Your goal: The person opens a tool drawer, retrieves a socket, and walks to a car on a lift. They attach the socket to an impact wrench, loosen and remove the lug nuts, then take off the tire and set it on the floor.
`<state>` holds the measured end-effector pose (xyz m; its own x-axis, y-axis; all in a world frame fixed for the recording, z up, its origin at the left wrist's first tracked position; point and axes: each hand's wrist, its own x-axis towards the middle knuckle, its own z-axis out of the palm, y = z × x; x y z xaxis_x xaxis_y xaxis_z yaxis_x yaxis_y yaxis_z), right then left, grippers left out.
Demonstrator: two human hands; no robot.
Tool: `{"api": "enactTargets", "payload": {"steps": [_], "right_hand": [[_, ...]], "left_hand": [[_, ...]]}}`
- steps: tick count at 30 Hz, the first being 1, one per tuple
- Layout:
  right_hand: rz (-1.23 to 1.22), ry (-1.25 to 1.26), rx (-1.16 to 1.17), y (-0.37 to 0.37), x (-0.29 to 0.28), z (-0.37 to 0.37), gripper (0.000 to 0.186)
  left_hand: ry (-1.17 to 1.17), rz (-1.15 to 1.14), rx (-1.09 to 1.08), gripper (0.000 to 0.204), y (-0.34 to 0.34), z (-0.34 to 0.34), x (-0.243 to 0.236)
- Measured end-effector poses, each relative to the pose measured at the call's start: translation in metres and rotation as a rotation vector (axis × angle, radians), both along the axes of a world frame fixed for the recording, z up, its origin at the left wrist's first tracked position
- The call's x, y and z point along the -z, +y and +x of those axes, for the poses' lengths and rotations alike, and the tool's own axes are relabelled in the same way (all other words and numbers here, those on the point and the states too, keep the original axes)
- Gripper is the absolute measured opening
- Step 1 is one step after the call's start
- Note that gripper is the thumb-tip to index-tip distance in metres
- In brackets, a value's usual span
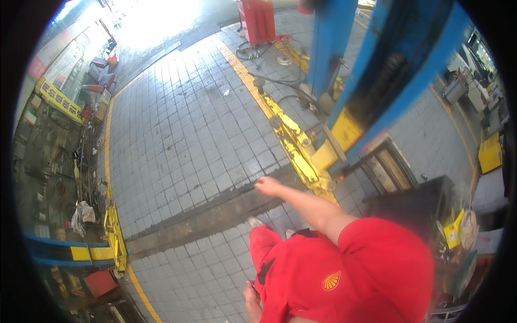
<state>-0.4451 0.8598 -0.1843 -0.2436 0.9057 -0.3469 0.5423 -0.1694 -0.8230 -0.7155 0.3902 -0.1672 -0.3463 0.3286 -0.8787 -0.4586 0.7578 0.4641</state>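
Note:
My right arm reaches out in front of my red shirt, and my right hand [266,186] is curled closed over the tiled floor, with nothing visible in it. It is nearest to the yellow lift arm [295,141] at the foot of the blue lift post. Down by my hip, my left hand [251,295] is closed beside my red trousers [264,242]. A small dark bit shows at its fingers; what it is, I cannot make out. One of my shoes [255,222] stands at the dark floor strip.
A blue lift post [326,48] rises at right, with hoses [280,81] on the floor by its base. A second yellow lift arm [114,237] lies at left. A red cabinet [257,22] stands far ahead. A dark cart or bench [412,202] is at my right.

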Motion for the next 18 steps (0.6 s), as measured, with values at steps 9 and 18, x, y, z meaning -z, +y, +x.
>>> {"api": "enactTargets", "payload": {"steps": [9, 18], "right_hand": [[-0.023, -0.107, -0.534, 0.216, 0.04, -0.099, 0.05], [-0.605, -0.337, 0.64, 0.34, 0.126, 0.128, 0.035]], "left_hand": [[0.244, -0.166, 0.798, 0.04, 0.294, -0.109, 0.069], [0.403, -0.093, 0.775, 0.038, 0.737, -0.319, 0.085]]}}
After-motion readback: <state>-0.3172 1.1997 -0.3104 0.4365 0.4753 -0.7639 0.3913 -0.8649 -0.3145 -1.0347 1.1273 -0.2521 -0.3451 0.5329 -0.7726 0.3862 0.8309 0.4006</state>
